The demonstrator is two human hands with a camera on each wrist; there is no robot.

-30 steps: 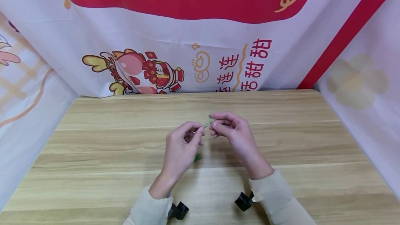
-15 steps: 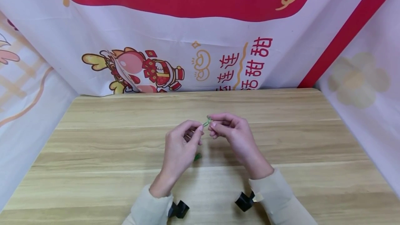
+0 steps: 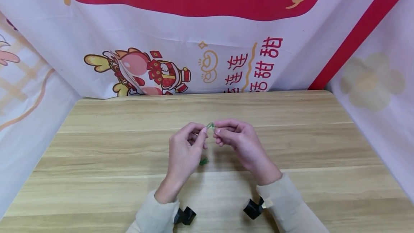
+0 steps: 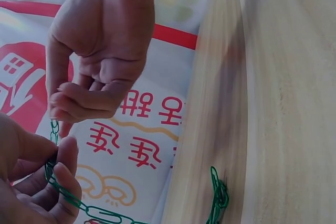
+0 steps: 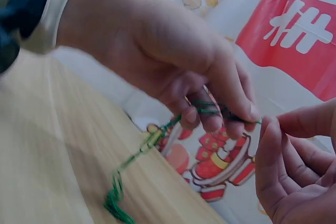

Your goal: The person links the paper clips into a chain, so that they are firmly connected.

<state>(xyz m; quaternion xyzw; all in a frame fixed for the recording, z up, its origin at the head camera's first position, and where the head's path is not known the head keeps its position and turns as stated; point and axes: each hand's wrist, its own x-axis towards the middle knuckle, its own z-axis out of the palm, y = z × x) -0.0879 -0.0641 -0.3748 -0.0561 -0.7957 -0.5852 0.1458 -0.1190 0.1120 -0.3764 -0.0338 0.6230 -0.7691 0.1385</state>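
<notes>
Between my fingertips, close together above the table, hangs a chain of green paper clips (image 3: 210, 125). My left hand (image 3: 185, 148) pinches one clip between thumb and index finger. My right hand (image 3: 240, 141) pinches the neighbouring end with thumb and fingers. In the left wrist view, the chain (image 4: 107, 214) trails from the left hand (image 4: 31, 177), while the right hand (image 4: 102, 51) grips a clip above. From the left hand (image 5: 178, 61) in the right wrist view, linked clips run down to a small heap (image 5: 116, 208). The right hand (image 5: 299, 166) faces it, fingertips nearly meeting.
The wood-grain table (image 3: 113, 146) spreads beneath both hands, with the heap of green clips (image 3: 203, 161) beside the left hand. A printed white and red cloth (image 3: 181, 31) hangs behind its far edge. Black wrist mounts (image 3: 253, 208) stick out by the cuffs.
Both hands have shifted slightly to the left and the clips between them now bend into a small peak. A bit more of the heap on the table shows beside the left hand.
</notes>
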